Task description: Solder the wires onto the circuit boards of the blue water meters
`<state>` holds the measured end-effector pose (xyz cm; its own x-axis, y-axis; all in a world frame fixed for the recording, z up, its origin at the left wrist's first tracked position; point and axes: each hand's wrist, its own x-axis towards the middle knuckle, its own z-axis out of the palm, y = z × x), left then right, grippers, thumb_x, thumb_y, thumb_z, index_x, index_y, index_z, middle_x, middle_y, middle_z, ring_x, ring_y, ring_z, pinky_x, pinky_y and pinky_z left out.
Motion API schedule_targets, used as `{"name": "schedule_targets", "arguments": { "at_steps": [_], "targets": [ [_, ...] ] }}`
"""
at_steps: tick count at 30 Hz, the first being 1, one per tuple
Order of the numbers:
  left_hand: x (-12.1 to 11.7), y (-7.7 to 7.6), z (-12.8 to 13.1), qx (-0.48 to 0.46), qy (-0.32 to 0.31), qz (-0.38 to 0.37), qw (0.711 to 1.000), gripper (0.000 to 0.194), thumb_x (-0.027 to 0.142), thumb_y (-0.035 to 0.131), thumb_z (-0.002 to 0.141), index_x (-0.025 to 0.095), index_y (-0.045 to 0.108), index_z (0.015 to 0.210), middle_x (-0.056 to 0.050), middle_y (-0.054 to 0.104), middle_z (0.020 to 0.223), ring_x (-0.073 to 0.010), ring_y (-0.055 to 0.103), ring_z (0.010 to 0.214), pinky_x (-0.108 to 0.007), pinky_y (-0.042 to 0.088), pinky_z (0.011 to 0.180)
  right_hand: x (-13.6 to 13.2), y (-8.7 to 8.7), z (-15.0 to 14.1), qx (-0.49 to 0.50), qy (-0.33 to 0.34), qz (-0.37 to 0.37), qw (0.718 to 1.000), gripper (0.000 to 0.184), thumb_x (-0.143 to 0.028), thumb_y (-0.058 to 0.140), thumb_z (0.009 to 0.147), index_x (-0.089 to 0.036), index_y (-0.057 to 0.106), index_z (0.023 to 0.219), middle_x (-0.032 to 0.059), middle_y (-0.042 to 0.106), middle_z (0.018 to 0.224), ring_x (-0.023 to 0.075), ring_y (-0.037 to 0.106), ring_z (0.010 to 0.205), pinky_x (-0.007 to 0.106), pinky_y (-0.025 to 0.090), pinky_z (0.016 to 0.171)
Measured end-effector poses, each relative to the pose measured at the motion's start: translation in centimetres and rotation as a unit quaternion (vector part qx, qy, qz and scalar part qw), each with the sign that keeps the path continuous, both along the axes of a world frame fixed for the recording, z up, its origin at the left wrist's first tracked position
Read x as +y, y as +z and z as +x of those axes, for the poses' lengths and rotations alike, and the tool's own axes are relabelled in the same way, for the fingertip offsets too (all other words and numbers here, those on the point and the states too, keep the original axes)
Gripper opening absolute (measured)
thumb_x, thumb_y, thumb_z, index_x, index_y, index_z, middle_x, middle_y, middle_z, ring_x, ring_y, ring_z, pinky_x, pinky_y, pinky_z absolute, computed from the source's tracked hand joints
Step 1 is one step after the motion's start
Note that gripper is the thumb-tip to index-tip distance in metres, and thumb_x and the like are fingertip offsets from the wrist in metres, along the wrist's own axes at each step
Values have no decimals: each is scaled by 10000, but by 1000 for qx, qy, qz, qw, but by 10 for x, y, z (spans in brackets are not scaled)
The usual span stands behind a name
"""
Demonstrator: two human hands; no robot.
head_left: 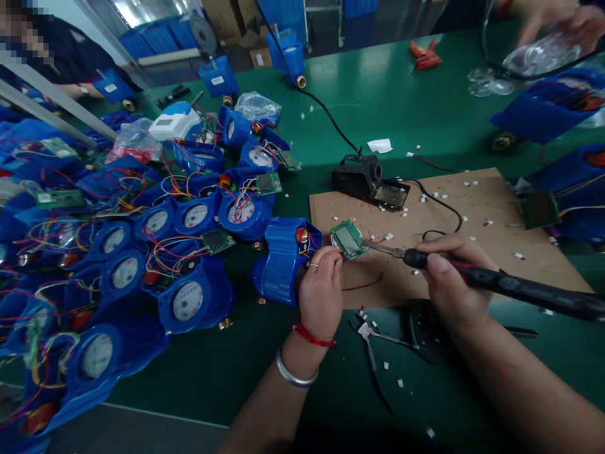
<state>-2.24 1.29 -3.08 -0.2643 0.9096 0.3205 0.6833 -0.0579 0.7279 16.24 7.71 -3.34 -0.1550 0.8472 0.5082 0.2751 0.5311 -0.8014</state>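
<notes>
My right hand is closed around the black handle of a soldering iron. The iron's tip meets, or nearly meets, the right edge of a green circuit board with a grey display. My left hand pinches that board at its lower left edge. Just left of the hand a blue water meter housing lies on its side, with wires and a red-capped part in its opening. Below the board a thin red wire rests on the cardboard sheet.
A black soldering iron stand sits at the cardboard's back edge. Pliers lie nearer me among small white connectors. Many wired blue meters crowd the left side; others stand at right. Another person's hands hold clear plastic at back right.
</notes>
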Motion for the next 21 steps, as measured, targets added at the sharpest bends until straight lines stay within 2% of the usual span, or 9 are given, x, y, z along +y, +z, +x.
{"name": "schedule_targets", "arguments": {
  "at_steps": [5, 21],
  "targets": [
    [1, -2, 0, 18, 4, 14, 1000, 144, 107, 471, 905, 172, 584, 965, -62, 627, 1048, -155, 577, 1012, -313, 489, 907, -2, 4, -1, 12, 26, -12, 1000, 142, -380, 612, 825, -250, 664, 801, 28, 620, 713, 185, 578, 597, 325, 433, 500],
    [0, -1, 0, 26, 5, 15, 1000, 136, 89, 489, 894, 167, 582, 955, -59, 633, 1041, -152, 584, 996, -306, 497, 891, -4, 10, -1, -72, 79, -8, 994, 54, -275, 618, 819, -246, 652, 850, 16, 654, 769, 171, 610, 628, 312, 438, 551]
  ]
}}
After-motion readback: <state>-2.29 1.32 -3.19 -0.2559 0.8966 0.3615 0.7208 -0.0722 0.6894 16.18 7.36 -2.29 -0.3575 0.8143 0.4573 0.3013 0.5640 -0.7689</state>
